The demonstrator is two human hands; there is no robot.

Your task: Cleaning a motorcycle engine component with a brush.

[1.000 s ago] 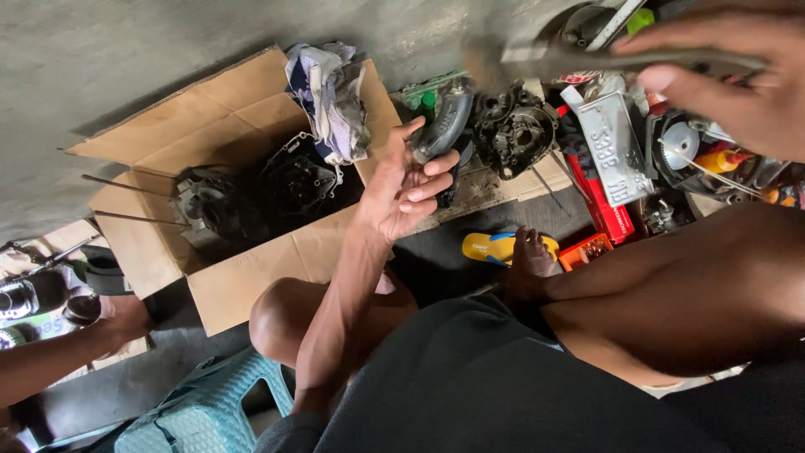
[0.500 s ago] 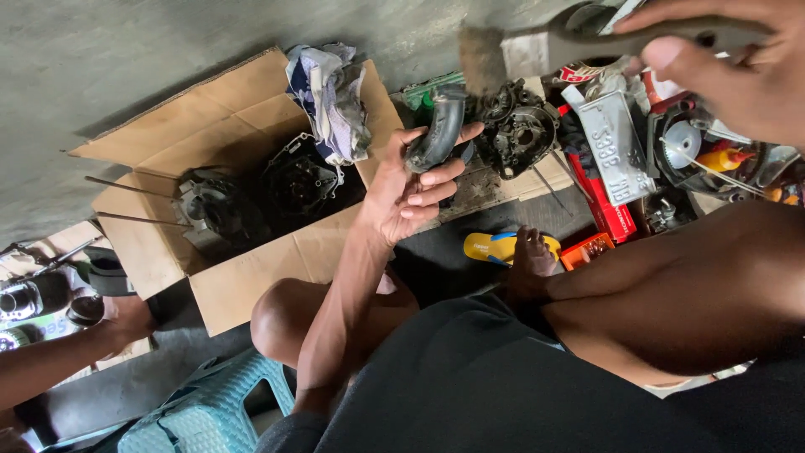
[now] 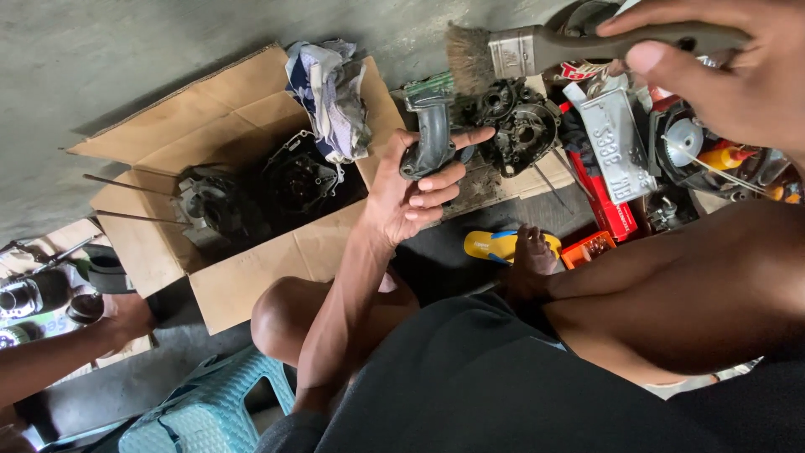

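Note:
My left hand (image 3: 411,193) grips a dark grey curved metal pipe part (image 3: 432,134) and holds it up above the cardboard. My right hand (image 3: 721,71) at the top right is closed on the handle of a paint brush (image 3: 537,49), whose worn bristles point left, just above and right of the pipe part. A black engine casing (image 3: 520,126) lies on the ground right behind the pipe part.
Flattened cardboard (image 3: 226,126) carries two dark engine parts (image 3: 251,193) and a bundle of rags (image 3: 331,92). Tools, a metal plate and a red box (image 3: 612,193) crowd the right. A yellow sandal (image 3: 495,245), a blue stool (image 3: 210,411) and another person's hand (image 3: 126,315) are nearby.
My left hand closed on the pipe part and lifted it. My right hand brought the brush down and left toward it.

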